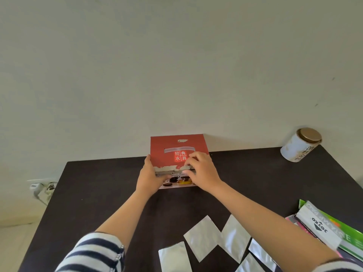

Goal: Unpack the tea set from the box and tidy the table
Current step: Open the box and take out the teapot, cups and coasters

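**Barely begun: box still sealed, table still cluttered**

So, progress first. The dark table fills the lower half of the frame, and nothing of a tea set stands on it; my judgement is that unpacking sits at its very first step, with all the tidying left.

One red box, centre of the frame at the table's far edge against the wall, lid face up, closed. A strip of clear tape crosses its upper part; torn pale patches run along its lower edge.

Two hands, both on the box. The left hand wraps the box's lower-left corner, fingers curled on the edge, steadying it. The right hand lies on the lid's lower right, fingertips bent down and pinching at the torn seam; whether they have hold of a tape end or a flap I cannot tell, the spot is small and blurred.

One stack of printed packets, lower right of the frame, green, white and pink; the count inside the stack is unclear.

One white tin with a gold lid, upper right of the table, tilted toward the wall.

Five silver foil sachets, loose at bottom centre, some overlapping, two cut off by the frame edge.
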`<state>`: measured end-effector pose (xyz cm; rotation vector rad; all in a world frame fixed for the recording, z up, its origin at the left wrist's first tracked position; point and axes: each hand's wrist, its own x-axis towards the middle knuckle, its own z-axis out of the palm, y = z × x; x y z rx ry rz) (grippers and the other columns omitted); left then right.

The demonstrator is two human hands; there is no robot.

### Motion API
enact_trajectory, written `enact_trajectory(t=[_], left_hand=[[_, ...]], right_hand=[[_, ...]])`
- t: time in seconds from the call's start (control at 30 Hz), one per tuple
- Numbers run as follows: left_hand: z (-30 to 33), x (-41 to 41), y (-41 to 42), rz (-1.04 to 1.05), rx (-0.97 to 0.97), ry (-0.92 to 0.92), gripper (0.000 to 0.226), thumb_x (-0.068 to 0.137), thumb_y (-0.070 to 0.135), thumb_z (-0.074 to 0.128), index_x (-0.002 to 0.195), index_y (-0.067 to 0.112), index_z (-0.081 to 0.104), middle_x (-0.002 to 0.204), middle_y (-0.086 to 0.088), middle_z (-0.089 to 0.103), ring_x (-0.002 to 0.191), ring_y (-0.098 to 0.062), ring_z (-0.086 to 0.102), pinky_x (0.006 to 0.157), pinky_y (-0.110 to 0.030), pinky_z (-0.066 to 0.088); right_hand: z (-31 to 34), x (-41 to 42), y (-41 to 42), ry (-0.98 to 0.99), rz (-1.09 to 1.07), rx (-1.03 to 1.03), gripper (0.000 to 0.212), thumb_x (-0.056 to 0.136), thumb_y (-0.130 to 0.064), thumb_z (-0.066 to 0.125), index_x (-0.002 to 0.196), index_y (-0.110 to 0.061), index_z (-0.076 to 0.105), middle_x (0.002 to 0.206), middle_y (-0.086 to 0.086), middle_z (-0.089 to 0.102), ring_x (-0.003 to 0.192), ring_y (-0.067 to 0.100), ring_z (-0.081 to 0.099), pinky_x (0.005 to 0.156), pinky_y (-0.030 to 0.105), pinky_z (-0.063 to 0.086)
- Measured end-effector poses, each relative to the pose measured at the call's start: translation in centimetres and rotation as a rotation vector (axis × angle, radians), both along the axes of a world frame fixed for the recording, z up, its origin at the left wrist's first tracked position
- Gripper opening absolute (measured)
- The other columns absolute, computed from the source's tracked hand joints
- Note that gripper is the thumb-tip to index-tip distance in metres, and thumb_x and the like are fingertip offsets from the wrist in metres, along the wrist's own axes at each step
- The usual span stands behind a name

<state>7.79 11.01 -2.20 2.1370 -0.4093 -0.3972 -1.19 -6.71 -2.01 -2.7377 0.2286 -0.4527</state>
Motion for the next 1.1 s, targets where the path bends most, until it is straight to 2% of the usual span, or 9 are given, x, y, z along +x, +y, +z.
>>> enact_trajectory(t=[0.23, 0.4, 0.5, 0.57, 0.63, 0.7, 0.77, 0.9, 1.1], left_hand=[[0.1, 0.0, 0.2, 0.05, -0.019, 0.034, 0.099, 0.066, 0.022, 0.085, 0.143, 0.016, 0.024, 0.132, -0.003, 0.051, 0.121, -0.024, 0.051, 0.1, -0.04, 0.045], [0.2, -0.1, 0.2, 0.068, -0.036, 0.044, 0.099, 0.066, 0.023, 0.086, 0.143, 0.017, 0.025, 0.131, -0.003, 0.052, 0.121, -0.023, 0.051, 0.099, -0.04, 0.045], [0.1, -0.1, 0.1, 0.071, -0.037, 0.046, 0.098, 0.066, 0.023, 0.085, 0.143, 0.017, 0.025, 0.132, -0.002, 0.052, 0.122, -0.023, 0.051, 0.099, -0.04, 0.045], [0.0, 0.0, 0.1, 0.074, -0.036, 0.05, 0.098, 0.066, 0.022, 0.085, 0.143, 0.018, 0.025, 0.132, -0.002, 0.052, 0.122, -0.024, 0.051, 0.099, -0.041, 0.045], [0.0, 0.0, 0.0, 0.075, -0.035, 0.052, 0.098, 0.066, 0.022, 0.085, 0.142, 0.018, 0.025, 0.131, -0.002, 0.052, 0.122, -0.023, 0.051, 0.099, -0.041, 0.045], [-0.1, 0.0, 0.0, 0.074, -0.03, 0.053, 0.098, 0.066, 0.022, 0.086, 0.142, 0.017, 0.024, 0.131, -0.002, 0.052, 0.122, -0.023, 0.051, 0.099, -0.04, 0.045], [-0.2, 0.0, 0.0, 0.074, -0.025, 0.055, 0.098, 0.066, 0.022, 0.085, 0.143, 0.018, 0.024, 0.131, -0.002, 0.051, 0.122, -0.023, 0.05, 0.1, -0.04, 0.044], [0.0, 0.0, 0.0, 0.06, -0.015, 0.056, 0.098, 0.067, 0.021, 0.085, 0.143, 0.017, 0.023, 0.132, -0.002, 0.05, 0.123, -0.023, 0.05, 0.1, -0.04, 0.044], [0.3, 0.3, 0.3, -0.002, -0.018, 0.073, 0.098, 0.069, 0.03, 0.083, 0.143, 0.017, 0.02, 0.132, -0.001, 0.05, 0.121, -0.022, 0.051, 0.099, -0.038, 0.045]], right_hand=[[0.0, -0.2, -0.2, -0.048, -0.012, 0.116, 0.02, 0.083, -0.03, 0.073, 0.095, -0.015, 0.071, 0.114, 0.003, 0.06, 0.115, 0.022, 0.05, 0.103, 0.041, 0.039], [-0.4, -0.8, 0.4, -0.159, -0.121, 0.067, 0.024, 0.074, -0.033, 0.081, 0.079, -0.013, 0.067, 0.103, 0.003, 0.062, 0.102, 0.022, 0.057, 0.091, 0.045, 0.049], [-1.4, -1.6, 1.4, -0.156, -0.296, 0.113, 0.027, 0.072, -0.038, 0.081, 0.075, -0.016, 0.066, 0.11, 0.004, 0.06, 0.108, 0.022, 0.055, 0.095, 0.057, 0.045], [-2.5, -2.1, 2.3, -0.154, -0.37, 0.157, 0.025, 0.072, -0.037, 0.081, 0.077, -0.017, 0.067, 0.121, 0.007, 0.058, 0.119, 0.027, 0.051, 0.104, 0.063, 0.036], [-3.4, -2.4, 3.1, -0.182, -0.395, 0.223, 0.022, 0.074, -0.033, 0.081, 0.083, -0.018, 0.067, 0.131, 0.01, 0.053, 0.132, 0.03, 0.042, 0.112, 0.057, 0.018], [-3.6, -2.3, 3.6, -0.215, -0.393, 0.281, 0.025, 0.075, -0.031, 0.079, 0.091, -0.017, 0.066, 0.137, 0.011, 0.049, 0.139, 0.031, 0.034, 0.112, 0.051, 0.012], [-3.5, -2.1, 3.9, -0.239, -0.398, 0.332, 0.029, 0.077, -0.03, 0.078, 0.097, -0.015, 0.065, 0.138, 0.011, 0.048, 0.141, 0.032, 0.03, 0.113, 0.053, 0.015], [-3.1, -1.9, 4.1, -0.258, -0.403, 0.394, 0.031, 0.078, -0.03, 0.077, 0.101, -0.015, 0.065, 0.138, 0.01, 0.048, 0.141, 0.031, 0.027, 0.108, 0.053, 0.036], [-3.7, -2.2, 4.1, -0.26, -0.365, 0.37, 0.027, 0.077, -0.026, 0.078, 0.098, -0.014, 0.065, 0.142, 0.012, 0.047, 0.143, 0.033, 0.025, 0.104, 0.039, 0.033]])
